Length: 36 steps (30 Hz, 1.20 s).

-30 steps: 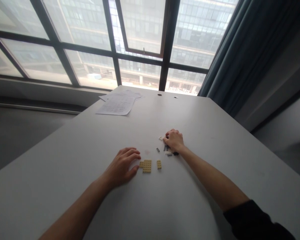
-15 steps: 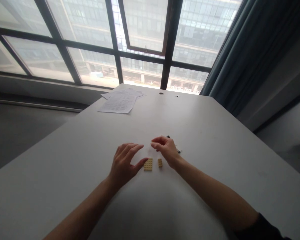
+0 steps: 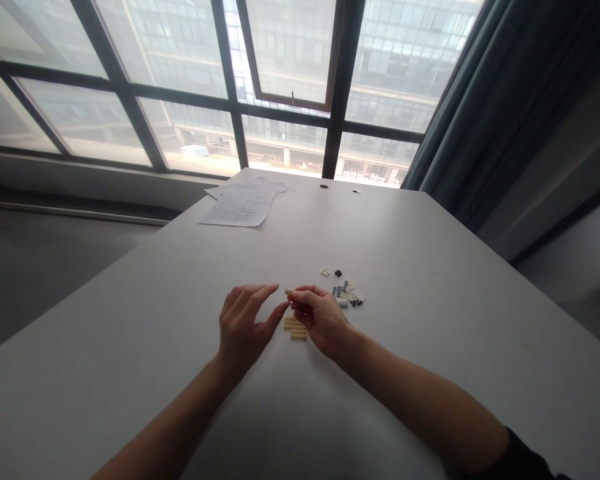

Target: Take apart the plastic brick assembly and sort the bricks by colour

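Between the thumb and fingertips of my right hand [image 3: 323, 317] is a small tan toy brick [image 3: 289, 293], held just above the table. My left hand [image 3: 245, 320] is open to the left of it, thumb and fingers apart and curved toward the brick. The left thumb tip comes close to the right fingertips; whether they touch, I cannot tell. Below both hands, a group of tan studded bricks [image 3: 298, 333] lies flat on the table in a stepped outline. My right hand hides part of its right side.
Right of my right hand is a loose pile of grey, white and black bricks [image 3: 347, 293]. Small white pieces [image 3: 325, 272] and a black piece [image 3: 338, 273] lie behind it. Printed papers [image 3: 240, 207] rest at the white table's [image 3: 405, 267] far left, near the windows.
My right hand has moved left and slightly down, uncovering the loose pile. The tan brick in its fingers now shows. The tan group's outline has become stepped, and the separate tan piece beside it is out of sight.
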Each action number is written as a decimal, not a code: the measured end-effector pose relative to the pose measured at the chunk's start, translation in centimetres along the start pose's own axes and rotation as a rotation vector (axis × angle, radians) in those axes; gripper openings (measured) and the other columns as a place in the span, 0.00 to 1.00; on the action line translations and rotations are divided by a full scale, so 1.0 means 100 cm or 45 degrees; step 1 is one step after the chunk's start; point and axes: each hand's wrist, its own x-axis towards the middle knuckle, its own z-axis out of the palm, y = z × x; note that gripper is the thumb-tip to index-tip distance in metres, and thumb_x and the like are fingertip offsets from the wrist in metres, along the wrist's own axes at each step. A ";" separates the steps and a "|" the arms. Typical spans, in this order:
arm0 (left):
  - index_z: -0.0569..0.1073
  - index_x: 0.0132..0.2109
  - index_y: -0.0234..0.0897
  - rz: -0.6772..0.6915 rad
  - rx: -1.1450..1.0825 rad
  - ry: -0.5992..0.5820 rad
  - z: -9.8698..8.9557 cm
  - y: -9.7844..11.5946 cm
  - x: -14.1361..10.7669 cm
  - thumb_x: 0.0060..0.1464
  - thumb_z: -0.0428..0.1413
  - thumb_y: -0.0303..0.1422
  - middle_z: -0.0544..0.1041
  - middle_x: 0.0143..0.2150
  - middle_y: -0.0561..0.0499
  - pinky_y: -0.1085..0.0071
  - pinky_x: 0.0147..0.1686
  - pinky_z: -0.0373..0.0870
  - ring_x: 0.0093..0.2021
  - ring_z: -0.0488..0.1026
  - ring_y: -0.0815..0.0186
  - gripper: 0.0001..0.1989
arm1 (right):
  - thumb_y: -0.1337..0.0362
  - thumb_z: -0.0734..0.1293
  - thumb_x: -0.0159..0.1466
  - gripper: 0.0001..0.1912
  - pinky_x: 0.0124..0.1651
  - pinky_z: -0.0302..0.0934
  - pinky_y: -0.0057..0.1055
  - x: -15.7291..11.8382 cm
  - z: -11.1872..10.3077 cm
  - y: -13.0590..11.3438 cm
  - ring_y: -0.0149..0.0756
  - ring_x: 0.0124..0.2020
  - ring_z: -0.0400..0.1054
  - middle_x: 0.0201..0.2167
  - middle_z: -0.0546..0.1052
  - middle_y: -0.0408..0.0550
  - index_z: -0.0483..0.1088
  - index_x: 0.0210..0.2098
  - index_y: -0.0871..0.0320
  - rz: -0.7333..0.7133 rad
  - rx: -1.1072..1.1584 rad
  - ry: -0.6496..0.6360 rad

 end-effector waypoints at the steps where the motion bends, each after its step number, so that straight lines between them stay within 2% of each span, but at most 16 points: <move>1: 0.73 0.45 0.41 0.017 0.002 0.012 0.000 -0.001 0.000 0.53 0.60 0.34 0.78 0.39 0.49 0.63 0.44 0.69 0.40 0.73 0.61 0.11 | 0.69 0.75 0.39 0.14 0.29 0.55 0.23 0.000 0.001 0.000 0.26 0.25 0.65 0.21 0.75 0.40 0.69 0.25 0.59 0.005 0.016 0.012; 6: 0.75 0.43 0.41 0.083 -0.048 0.023 0.003 -0.005 0.000 0.51 0.62 0.32 0.79 0.37 0.50 0.65 0.42 0.69 0.38 0.73 0.63 0.10 | 0.69 0.75 0.39 0.13 0.28 0.52 0.23 -0.002 0.001 0.004 0.26 0.26 0.65 0.23 0.77 0.42 0.70 0.24 0.59 0.035 -0.038 0.011; 12: 0.76 0.41 0.40 0.024 -0.158 -0.037 0.002 -0.001 0.004 0.53 0.59 0.30 0.79 0.36 0.50 0.66 0.42 0.70 0.38 0.72 0.64 0.07 | 0.68 0.74 0.40 0.11 0.30 0.52 0.24 -0.004 0.000 0.006 0.27 0.27 0.65 0.24 0.76 0.41 0.70 0.23 0.58 0.096 -0.107 -0.030; 14: 0.76 0.40 0.39 -0.014 -0.204 -0.081 0.000 -0.007 0.006 0.53 0.59 0.31 0.79 0.36 0.50 0.66 0.43 0.69 0.38 0.72 0.64 0.06 | 0.67 0.73 0.42 0.10 0.33 0.54 0.26 -0.005 -0.004 0.004 0.28 0.28 0.66 0.25 0.76 0.42 0.71 0.24 0.58 0.051 -0.176 -0.060; 16: 0.76 0.40 0.40 -0.045 -0.256 -0.217 -0.003 -0.019 0.007 0.52 0.60 0.34 0.78 0.37 0.49 0.66 0.44 0.69 0.40 0.71 0.63 0.08 | 0.66 0.72 0.44 0.08 0.36 0.55 0.28 -0.004 -0.012 -0.001 0.29 0.30 0.65 0.27 0.77 0.43 0.72 0.25 0.58 -0.070 -0.312 -0.076; 19: 0.78 0.39 0.43 -0.057 -0.321 -0.601 -0.004 -0.040 0.004 0.50 0.61 0.38 0.77 0.43 0.49 0.62 0.49 0.67 0.47 0.70 0.60 0.09 | 0.64 0.71 0.47 0.07 0.39 0.55 0.30 -0.002 -0.031 -0.012 0.30 0.31 0.64 0.31 0.76 0.44 0.73 0.26 0.58 -0.261 -0.538 0.001; 21: 0.78 0.38 0.45 -0.072 -0.312 -0.806 -0.002 -0.049 -0.001 0.49 0.61 0.38 0.76 0.47 0.50 0.59 0.52 0.65 0.51 0.69 0.58 0.08 | 0.63 0.71 0.47 0.07 0.39 0.55 0.30 0.000 -0.048 -0.020 0.31 0.32 0.63 0.30 0.76 0.44 0.73 0.27 0.58 -0.312 -0.615 0.085; 24: 0.79 0.37 0.47 -0.108 -0.284 -0.942 0.003 -0.053 -0.007 0.48 0.61 0.39 0.75 0.49 0.50 0.56 0.55 0.62 0.55 0.66 0.55 0.08 | 0.63 0.71 0.47 0.08 0.38 0.55 0.30 0.002 -0.072 -0.027 0.32 0.31 0.63 0.29 0.74 0.44 0.73 0.27 0.58 -0.328 -0.661 0.168; 28: 0.79 0.38 0.48 -0.139 -0.248 -0.992 0.008 -0.050 -0.010 0.48 0.61 0.41 0.75 0.51 0.51 0.53 0.57 0.60 0.57 0.65 0.53 0.09 | 0.63 0.71 0.46 0.08 0.36 0.54 0.30 -0.002 -0.092 -0.032 0.30 0.28 0.61 0.25 0.73 0.42 0.73 0.27 0.59 -0.356 -0.693 0.206; 36: 0.78 0.42 0.47 -0.126 -0.211 -0.985 0.010 -0.052 -0.014 0.48 0.60 0.44 0.75 0.51 0.50 0.54 0.58 0.58 0.57 0.65 0.53 0.14 | 0.61 0.71 0.50 0.08 0.39 0.58 0.31 -0.019 -0.098 -0.041 0.33 0.31 0.65 0.27 0.75 0.43 0.73 0.29 0.58 -0.518 -0.826 0.148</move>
